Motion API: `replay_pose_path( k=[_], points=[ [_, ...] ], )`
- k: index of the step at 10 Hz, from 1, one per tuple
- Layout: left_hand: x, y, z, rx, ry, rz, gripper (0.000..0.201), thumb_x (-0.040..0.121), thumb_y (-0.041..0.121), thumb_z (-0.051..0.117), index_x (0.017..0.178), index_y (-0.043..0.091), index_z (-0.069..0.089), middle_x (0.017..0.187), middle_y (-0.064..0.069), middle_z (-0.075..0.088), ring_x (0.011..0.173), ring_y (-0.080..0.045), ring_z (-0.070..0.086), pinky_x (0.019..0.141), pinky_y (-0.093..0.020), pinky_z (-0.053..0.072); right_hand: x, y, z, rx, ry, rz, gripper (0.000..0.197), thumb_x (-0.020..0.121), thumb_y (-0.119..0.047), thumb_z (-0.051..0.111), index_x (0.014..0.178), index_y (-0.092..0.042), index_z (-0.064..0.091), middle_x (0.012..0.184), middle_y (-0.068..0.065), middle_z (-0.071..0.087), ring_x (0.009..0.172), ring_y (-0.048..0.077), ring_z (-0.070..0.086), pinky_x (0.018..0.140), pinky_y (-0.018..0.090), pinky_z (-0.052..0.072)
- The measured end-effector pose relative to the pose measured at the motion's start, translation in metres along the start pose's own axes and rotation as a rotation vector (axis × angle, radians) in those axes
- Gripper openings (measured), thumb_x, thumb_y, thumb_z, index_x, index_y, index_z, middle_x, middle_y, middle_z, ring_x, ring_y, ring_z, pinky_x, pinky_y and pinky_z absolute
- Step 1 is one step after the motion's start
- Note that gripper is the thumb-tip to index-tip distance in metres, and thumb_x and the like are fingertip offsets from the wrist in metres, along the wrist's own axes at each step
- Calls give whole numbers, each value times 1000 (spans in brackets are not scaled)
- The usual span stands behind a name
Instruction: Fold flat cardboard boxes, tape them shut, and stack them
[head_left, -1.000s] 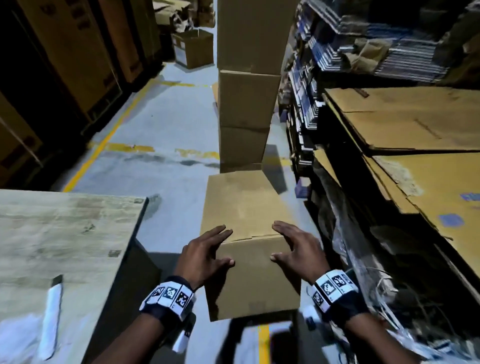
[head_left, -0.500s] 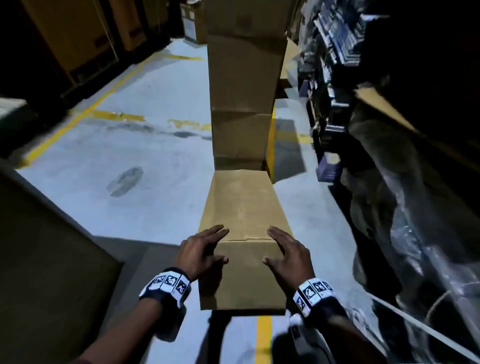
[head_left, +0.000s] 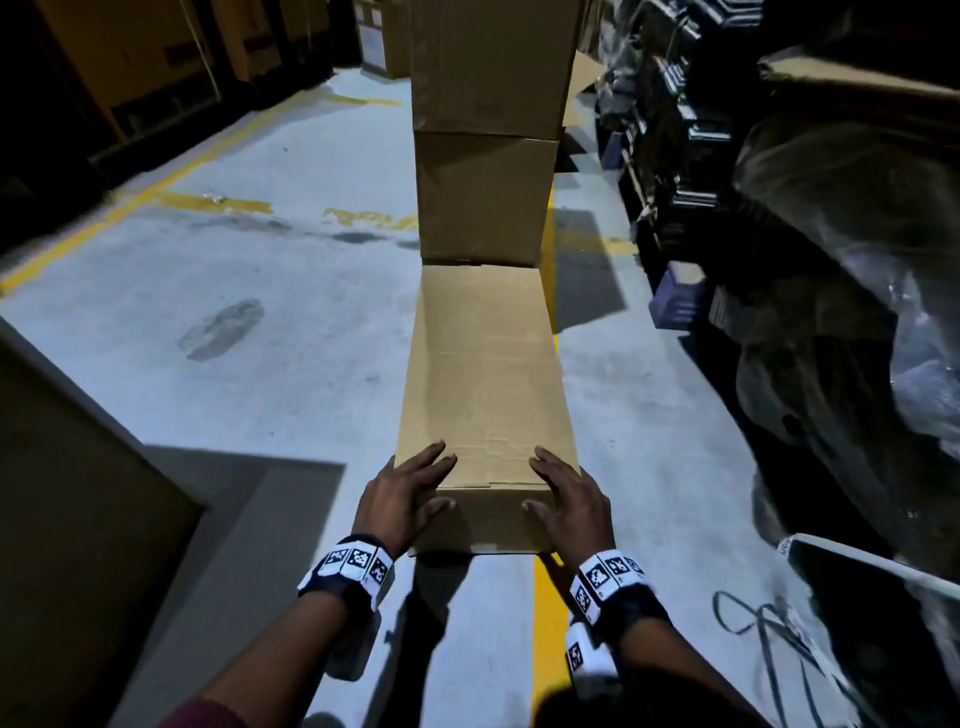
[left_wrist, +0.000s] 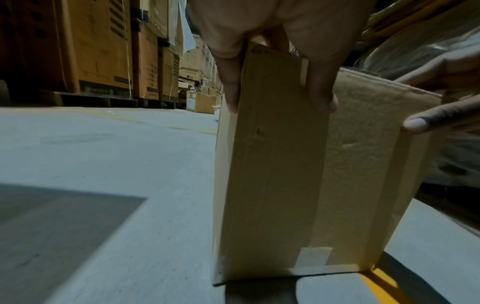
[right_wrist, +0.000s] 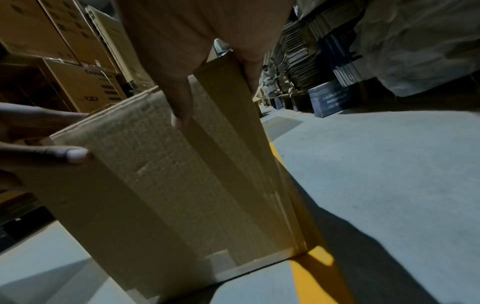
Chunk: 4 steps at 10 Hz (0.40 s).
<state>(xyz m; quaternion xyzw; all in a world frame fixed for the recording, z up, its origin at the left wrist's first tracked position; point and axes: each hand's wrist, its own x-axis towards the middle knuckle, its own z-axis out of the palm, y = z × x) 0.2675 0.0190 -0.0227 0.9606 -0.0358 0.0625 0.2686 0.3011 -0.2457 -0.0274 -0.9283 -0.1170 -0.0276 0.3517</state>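
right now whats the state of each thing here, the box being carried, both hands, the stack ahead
carried box: folded up, closed, held off the floor, long side pointing at the stack
left hand: grips the box's near left corner, fingers on top, thumb on the end face
right hand: grips the near right corner the same way
stack of boxes: closed boxes standing one on another, straight ahead
tape strip: stuck on the box's end face at its bottom edge
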Motion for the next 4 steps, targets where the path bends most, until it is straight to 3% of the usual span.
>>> replay_pose_path(
  k=[1,2,3,4],
  points=[
    [2,-2,5,19,-16,-14,53,87,44,73,138,44,56,151,30,37,124,-24,58,108,-39,43,0,-1,2,-1,2,31,55,82,-15,82,133,-30,65,147,-22,50,127,21,54,100,24,35],
    [5,3,1,56,-66,-47,52,90,40,71,139,41,55,153,26,36,124,-27,56,106,-37,42,5,-9,0,-47,-63,55,54,87,-22,78,137,-30,61,152,-21,46,131,28,50,105,32,39],
    [9,29,-26,181,-279,-164,59,94,57,56,149,40,42,162,15,24,141,-38,35,114,-48,32,13,-34,-20,-287,-278,101,61,94,-59,59,147,-30,51,160,-18,33,150,32,26,122,48,22],
    [20,89,-85,275,-331,-214,71,95,71,30,158,39,18,168,4,8,153,-35,0,118,-60,12,25,-103,-71,-471,-328,17,90,89,-82,14,156,-26,36,168,-10,16,157,28,-3,122,56,-7]
  ],
)
